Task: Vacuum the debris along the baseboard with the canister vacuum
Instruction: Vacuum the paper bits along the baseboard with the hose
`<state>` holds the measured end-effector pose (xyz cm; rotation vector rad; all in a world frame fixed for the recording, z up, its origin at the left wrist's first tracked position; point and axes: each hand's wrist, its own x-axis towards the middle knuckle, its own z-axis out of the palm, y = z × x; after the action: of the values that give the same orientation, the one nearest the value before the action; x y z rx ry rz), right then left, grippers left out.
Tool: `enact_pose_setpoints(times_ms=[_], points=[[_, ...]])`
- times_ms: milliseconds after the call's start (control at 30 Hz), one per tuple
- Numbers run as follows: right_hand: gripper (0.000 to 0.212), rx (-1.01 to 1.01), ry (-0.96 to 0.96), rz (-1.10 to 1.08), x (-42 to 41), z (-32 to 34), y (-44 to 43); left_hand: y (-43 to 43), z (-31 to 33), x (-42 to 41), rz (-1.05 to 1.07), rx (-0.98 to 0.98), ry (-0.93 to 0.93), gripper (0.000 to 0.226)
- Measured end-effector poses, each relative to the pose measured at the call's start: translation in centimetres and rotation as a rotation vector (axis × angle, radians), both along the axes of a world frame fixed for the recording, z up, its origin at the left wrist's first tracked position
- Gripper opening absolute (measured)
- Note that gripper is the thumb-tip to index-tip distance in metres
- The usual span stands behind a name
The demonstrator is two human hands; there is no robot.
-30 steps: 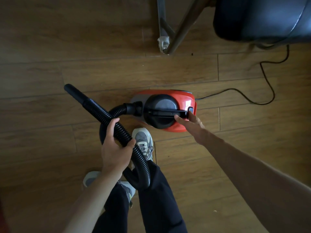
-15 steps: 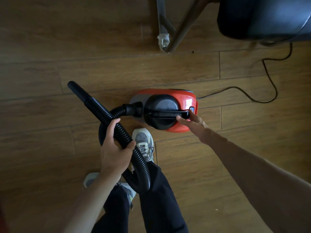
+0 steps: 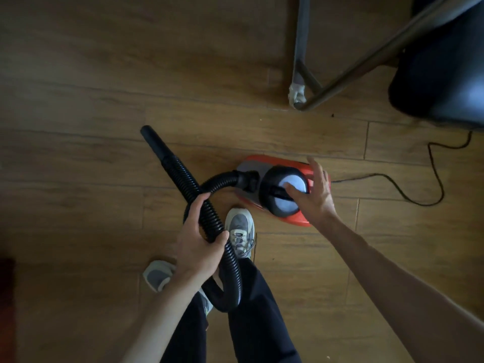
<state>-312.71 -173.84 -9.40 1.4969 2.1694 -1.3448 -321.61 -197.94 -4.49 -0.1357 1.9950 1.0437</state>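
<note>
A small red canister vacuum [image 3: 296,218] with a black round top stands on the wood floor in front of my feet. Its black ribbed hose [image 3: 183,176] loops from the canister's left end down past my legs and back up to a smooth nozzle tip [image 3: 148,133] pointing up-left. My left hand [image 3: 197,242] grips the hose about midway. My right hand [image 3: 313,192] hovers over the canister's right end with fingers spread, the thumb touching the black handle.
The vacuum's black power cord [image 3: 408,189] snakes off to the right. A metal chair or table leg frame [image 3: 298,95] and a dark bin-like object [image 3: 442,74] stand at the upper right. A few dark specks [image 3: 332,115] lie near the frame. My shoes [image 3: 239,229] are beside the canister.
My right hand has lifted off the switch at the handle's end and spread open above the canister. The view has moved closer; my left hand keeps its grip on the hose.
</note>
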Motion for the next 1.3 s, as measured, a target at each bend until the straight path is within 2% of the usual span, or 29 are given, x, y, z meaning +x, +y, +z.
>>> enact_pose_setpoints(times_ms=[100,233,433,533,867,1133,1300], points=[[0.071,-0.131,0.106,0.165,-5.4,0.6,-2.9,-0.9,0.6,-0.7,0.016,0.026,0.038,0.08],[0.052,-0.486,0.141,0.35,-12.2,2.3,-8.6,-3.0,1.2,-1.6,0.063,0.075,0.062,0.08],[0.054,-0.776,0.003,0.661,-18.3,3.0,-15.6,-7.3,1.4,-2.4,0.151,0.199,0.032,0.083],[0.057,-0.822,-0.103,0.776,-20.0,2.9,-18.1,-9.7,1.1,-2.2,0.195,0.241,0.007,0.083],[0.068,-0.881,-0.307,0.941,-23.8,2.5,-27.4,-18.1,1.0,-0.5,0.347,0.303,0.042,0.078],[0.07,-0.858,-0.318,0.995,-24.7,2.8,-38.4,-26.2,0.7,0.1,0.56,0.248,0.032,0.084],[0.059,-0.846,-0.347,1.091,-25.6,2.7,-44.5,-30.5,0.5,0.5,0.651,0.214,0.043,0.085]])
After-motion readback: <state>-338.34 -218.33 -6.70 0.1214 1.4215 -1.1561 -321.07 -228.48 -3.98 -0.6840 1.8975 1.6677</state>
